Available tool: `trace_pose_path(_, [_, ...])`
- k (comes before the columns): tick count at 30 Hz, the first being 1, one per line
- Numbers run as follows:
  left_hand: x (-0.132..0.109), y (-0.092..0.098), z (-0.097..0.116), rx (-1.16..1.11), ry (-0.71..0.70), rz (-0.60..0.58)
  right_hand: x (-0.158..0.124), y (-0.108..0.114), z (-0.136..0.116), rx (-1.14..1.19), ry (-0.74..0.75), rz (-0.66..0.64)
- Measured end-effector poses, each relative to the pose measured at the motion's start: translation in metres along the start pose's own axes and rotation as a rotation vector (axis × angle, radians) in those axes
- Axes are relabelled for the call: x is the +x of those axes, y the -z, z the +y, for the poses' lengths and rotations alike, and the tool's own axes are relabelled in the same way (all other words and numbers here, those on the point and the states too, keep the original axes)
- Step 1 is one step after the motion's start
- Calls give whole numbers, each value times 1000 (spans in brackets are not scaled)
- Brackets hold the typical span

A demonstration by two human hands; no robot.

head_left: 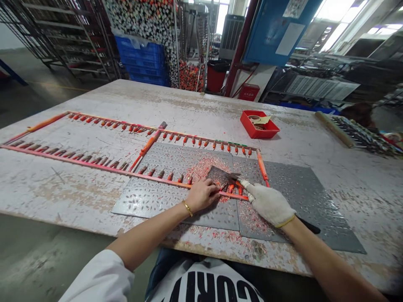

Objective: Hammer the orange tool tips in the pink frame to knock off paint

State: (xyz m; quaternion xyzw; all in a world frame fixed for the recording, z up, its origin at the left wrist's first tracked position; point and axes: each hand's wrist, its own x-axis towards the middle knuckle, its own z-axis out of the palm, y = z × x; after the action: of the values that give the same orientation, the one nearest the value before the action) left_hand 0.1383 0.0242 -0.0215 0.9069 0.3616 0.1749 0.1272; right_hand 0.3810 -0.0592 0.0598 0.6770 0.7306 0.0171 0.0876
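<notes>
A long metal rack (151, 178), smeared with orange and pink paint, lies flat with rows of small hooked clips along both bars. My bare left hand (201, 195), with a gold bracelet at the wrist, grips its near bar with bent fingers; the fingertips are partly hidden. My right hand (270, 203), in a white glove, is closed around a hatchet-like tool (217, 176). The tool's dark, flat blade lies over the clips just beyond my left hand, and its black handle sticks out behind the glove. Red and white paint chips (204, 165) are scattered around the blade.
Grey textured metal sheets (292, 184) lie under the rack's right part on a worn white table (78, 193). A red box (260, 131) holding a tape roll stands beyond the rack. Bundled rods (365, 132) lie far right. Blue crates (143, 61) stand behind the table.
</notes>
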Motion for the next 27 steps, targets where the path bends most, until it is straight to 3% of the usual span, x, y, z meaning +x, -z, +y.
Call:
trace_pose_path(6, [0,2,2,-1,8,-12,-5,26,1,16,-124,96])
trace_pose_path(11, [0,0,1,5,4,-3,1,8,-6,-7,-20,-29])
trace_pose_path(15, [0,0,1,-3,1,5,2,9,4,1,8,-3])
trace_pose_path(20, [0,2,3,-19,6,-9,-6,19,8,41,-112,140])
trace_pose_path(27, [-1,3,2,-13,3,-9,-2,-3,0,1,6,13])
